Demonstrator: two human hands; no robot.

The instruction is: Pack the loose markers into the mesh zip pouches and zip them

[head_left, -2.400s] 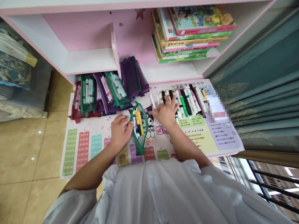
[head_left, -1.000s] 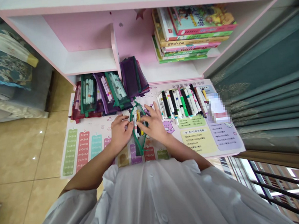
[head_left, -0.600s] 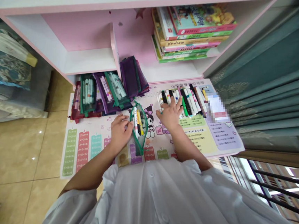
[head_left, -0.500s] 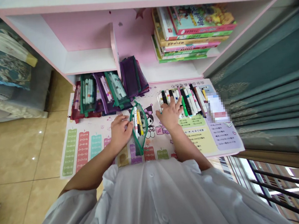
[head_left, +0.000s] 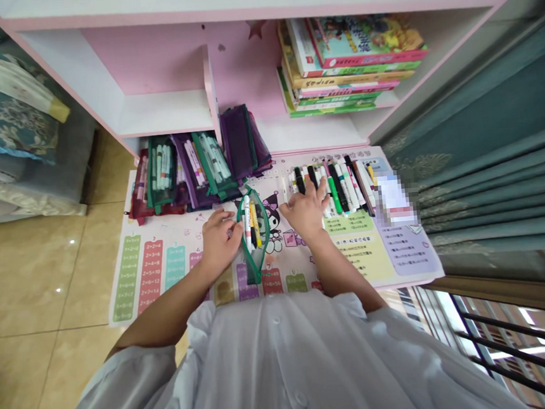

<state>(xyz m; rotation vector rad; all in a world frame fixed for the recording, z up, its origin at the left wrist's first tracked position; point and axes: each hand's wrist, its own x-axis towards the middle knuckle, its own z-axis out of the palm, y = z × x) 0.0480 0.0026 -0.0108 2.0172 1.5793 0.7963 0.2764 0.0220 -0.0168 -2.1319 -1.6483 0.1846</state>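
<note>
A green mesh zip pouch [head_left: 257,266] lies unzipped on the desk mat, with several markers [head_left: 254,222] in white, yellow and black showing inside. At its left edge rests my left hand [head_left: 219,238], loosely open, the thumb against the rim. To the right, my right hand [head_left: 306,214] is open with fingers spread over the lower left end of a row of markers [head_left: 342,189]. One white marker [head_left: 284,189] stands a little apart from that row, beside my right thumb; whether the thumb touches it I cannot tell.
Filled mesh pouches [head_left: 162,169] line the back left, with flat purple pouches [head_left: 238,140] leaning next to them. Books [head_left: 347,77] are stacked on the shelf. A blurred phone-like item [head_left: 396,199] lies at the right of the printed mat [head_left: 151,231], near a curtain [head_left: 487,147].
The white marker at the row's left end has come away to the left. My right hand has shifted slightly left and down; my left hand and the pouch have stayed put.
</note>
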